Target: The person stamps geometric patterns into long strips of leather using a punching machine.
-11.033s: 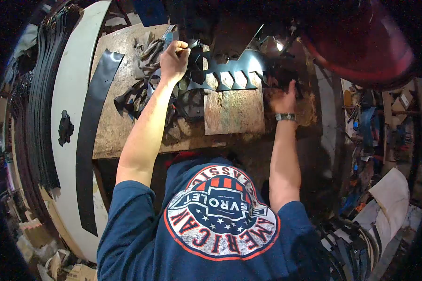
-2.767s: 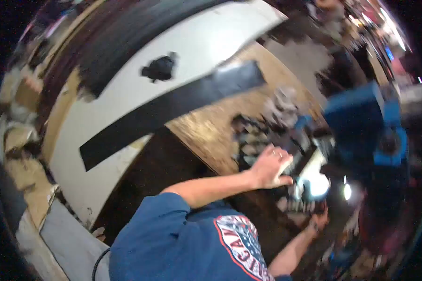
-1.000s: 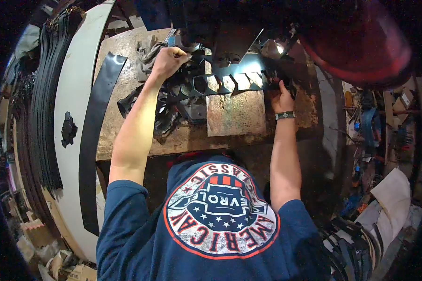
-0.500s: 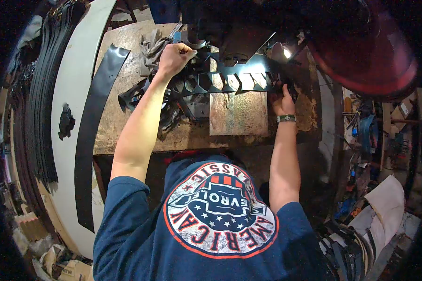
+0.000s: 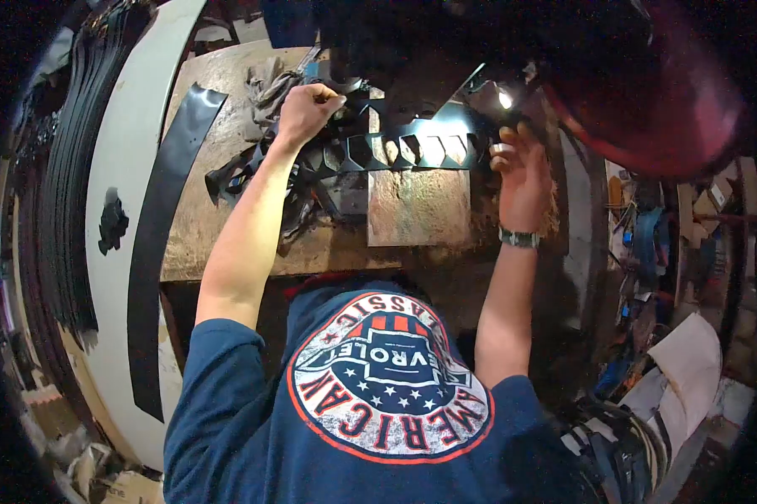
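Observation:
A black strip with a row of cut-out openings [image 5: 357,151] runs across a pale board under a dark machine, brightly lit at its right part. My left hand [image 5: 307,113] is closed above the strip's left part, near the machine; whatever is inside its fingers is hidden. My right hand [image 5: 525,172] is raised at the right end of the strip, its fingers loosely bent and apart, with no hold on the strip visible. The pale board [image 5: 420,210] lies beneath the strip. Dark cut pieces [image 5: 227,181] are heaped beside my left forearm.
A long plain black strip [image 5: 164,193] lies on a white panel [image 5: 110,286] at the left, beside hanging black strips [image 5: 76,168]. A grey cloth [image 5: 265,88] sits on the worn workbench [image 5: 202,252]. A small lamp [image 5: 504,97] shines near a red rounded machine part [image 5: 647,126].
My right hand has lifted from the strip's end, and its fingers now point upward. My left hand stays closed in nearly the same place. The view has shifted slightly.

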Demonstrator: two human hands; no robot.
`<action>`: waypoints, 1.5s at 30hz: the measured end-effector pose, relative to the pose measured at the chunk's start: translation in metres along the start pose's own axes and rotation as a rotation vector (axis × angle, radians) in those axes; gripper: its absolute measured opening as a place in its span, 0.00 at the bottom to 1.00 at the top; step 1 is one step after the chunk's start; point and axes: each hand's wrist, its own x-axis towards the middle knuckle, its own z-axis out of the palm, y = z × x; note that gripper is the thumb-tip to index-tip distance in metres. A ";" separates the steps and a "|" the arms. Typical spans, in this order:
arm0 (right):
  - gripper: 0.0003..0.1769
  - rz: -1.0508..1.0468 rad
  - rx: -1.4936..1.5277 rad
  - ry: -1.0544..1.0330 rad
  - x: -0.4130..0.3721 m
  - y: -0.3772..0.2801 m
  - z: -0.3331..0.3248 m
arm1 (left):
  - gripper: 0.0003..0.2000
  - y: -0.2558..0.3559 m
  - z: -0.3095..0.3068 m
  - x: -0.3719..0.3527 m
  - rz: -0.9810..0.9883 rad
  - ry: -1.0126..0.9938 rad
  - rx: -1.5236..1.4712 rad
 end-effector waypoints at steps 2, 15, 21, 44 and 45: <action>0.18 -0.007 0.183 -0.096 0.015 -0.005 0.011 | 0.12 0.005 -0.001 -0.002 -0.035 0.003 0.014; 0.14 0.115 0.089 0.082 0.061 0.041 0.000 | 0.13 0.001 -0.003 0.000 -0.035 0.013 0.043; 0.19 0.078 -0.276 0.208 0.019 0.033 0.001 | 0.11 0.004 -0.003 -0.007 0.031 0.016 0.112; 0.22 0.638 -0.048 0.118 0.012 0.097 -0.067 | 0.24 0.040 0.078 -0.016 0.440 0.430 0.114; 0.20 0.709 0.132 -0.054 0.024 0.107 -0.085 | 0.19 0.038 0.075 -0.015 0.495 0.478 0.087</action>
